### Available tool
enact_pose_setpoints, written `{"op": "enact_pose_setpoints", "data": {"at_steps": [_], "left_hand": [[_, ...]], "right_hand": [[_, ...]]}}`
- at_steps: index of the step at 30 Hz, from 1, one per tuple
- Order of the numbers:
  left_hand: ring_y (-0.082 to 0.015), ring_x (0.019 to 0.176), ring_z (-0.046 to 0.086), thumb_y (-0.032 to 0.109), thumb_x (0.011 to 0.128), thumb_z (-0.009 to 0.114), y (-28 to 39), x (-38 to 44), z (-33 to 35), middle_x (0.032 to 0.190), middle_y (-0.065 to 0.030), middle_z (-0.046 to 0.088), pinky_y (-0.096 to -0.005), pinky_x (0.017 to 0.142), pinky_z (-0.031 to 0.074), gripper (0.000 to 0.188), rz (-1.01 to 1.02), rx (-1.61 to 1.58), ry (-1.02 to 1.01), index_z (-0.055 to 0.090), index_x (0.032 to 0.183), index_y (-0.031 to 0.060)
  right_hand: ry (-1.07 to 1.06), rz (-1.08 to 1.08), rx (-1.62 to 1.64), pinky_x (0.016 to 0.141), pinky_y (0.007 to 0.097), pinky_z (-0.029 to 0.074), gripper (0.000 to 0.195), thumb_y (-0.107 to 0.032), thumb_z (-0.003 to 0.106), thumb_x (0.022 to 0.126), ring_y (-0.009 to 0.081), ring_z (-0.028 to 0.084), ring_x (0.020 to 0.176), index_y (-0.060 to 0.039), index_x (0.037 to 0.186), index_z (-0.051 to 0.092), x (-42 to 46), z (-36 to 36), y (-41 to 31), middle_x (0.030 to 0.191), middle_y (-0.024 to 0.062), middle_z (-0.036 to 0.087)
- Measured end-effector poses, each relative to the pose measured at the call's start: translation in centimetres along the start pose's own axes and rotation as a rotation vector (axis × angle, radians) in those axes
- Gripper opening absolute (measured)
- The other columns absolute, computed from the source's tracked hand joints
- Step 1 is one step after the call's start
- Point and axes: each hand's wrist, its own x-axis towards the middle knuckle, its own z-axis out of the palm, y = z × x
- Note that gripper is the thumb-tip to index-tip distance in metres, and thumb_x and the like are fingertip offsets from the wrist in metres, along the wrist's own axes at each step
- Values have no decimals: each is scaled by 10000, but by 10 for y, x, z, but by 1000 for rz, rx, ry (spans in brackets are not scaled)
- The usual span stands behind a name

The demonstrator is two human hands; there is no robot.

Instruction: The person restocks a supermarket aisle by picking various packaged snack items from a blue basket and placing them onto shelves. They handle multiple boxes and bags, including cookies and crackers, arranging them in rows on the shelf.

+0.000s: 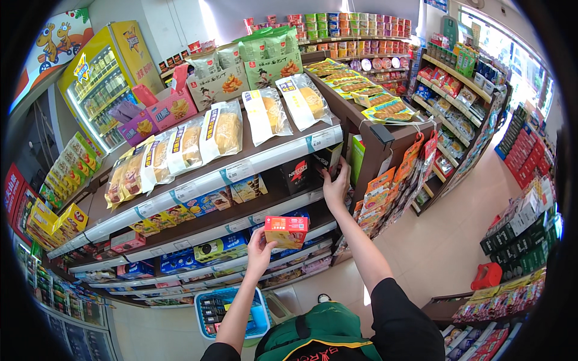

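Observation:
My left hand (260, 252) holds a red and yellow box (286, 232) in front of the shelf unit. Further up and right, my right hand (337, 185) reaches to the right end of the upper shelf, its fingers at a dark box (328, 158); part of the grasp is hidden. Beside that box stands a black Nescafe box (299, 173). Above, packaged bread loaves (223, 128) lie in a row on the shelf top. On the floor below my left arm, a blue plastic basket (267, 311) contains several small boxes.
Hanging orange snack packets (379, 189) border the shelf's right end. A brown post (377, 153) stands right of my right hand. Stacked boxed goods (519, 230) and a red plastic item (486, 276) are at the right. A pale stool (276, 307) is beside the basket.

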Motion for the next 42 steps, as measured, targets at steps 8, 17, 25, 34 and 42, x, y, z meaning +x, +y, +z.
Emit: {"op": "enact_pose_setpoints", "data": {"at_steps": [8,17,25,34,42], "left_hand": [[-175,1136,560,-139,821,588,-5,-1,-8,1186,-66,508,-291,980,467,462,-9,12,-19,515,1262,-21],[-167,1162,541,-130,804,600,5,-6,-4,1256,-77,502,-292,973,459,493,18,-13,-113,516,1280,-32],[-172,1173,514,-16,861,636,20,-8,-10,1293,-79,480,-283,957,458,448,-70,-118,-299,519,1292,-48],[-204,1339,402,276,910,693,43,31,9,1452,-98,364,-315,1046,384,554,111,-140,-388,513,1338,-25],[-216,1358,397,328,915,692,27,38,24,1485,-104,360,-335,1079,360,621,42,-213,-395,485,1375,-33]], "right_hand": [[26,113,213,1042,367,387,570,-11,595,917,332,529,1220,-11,1443,374,-3,4,31,1341,212,522],[49,246,626,1096,327,314,504,-65,549,971,226,474,1259,23,1437,381,-10,20,38,1388,144,501],[94,305,744,1092,295,308,455,-79,510,995,190,462,1264,64,1417,418,-6,31,74,1370,117,520],[12,346,766,1047,269,336,417,-136,486,1017,158,493,1190,57,1387,470,14,37,54,1325,97,560],[-282,360,624,994,282,388,443,-169,533,990,155,536,1119,55,1369,487,28,22,47,1253,112,590]]}}
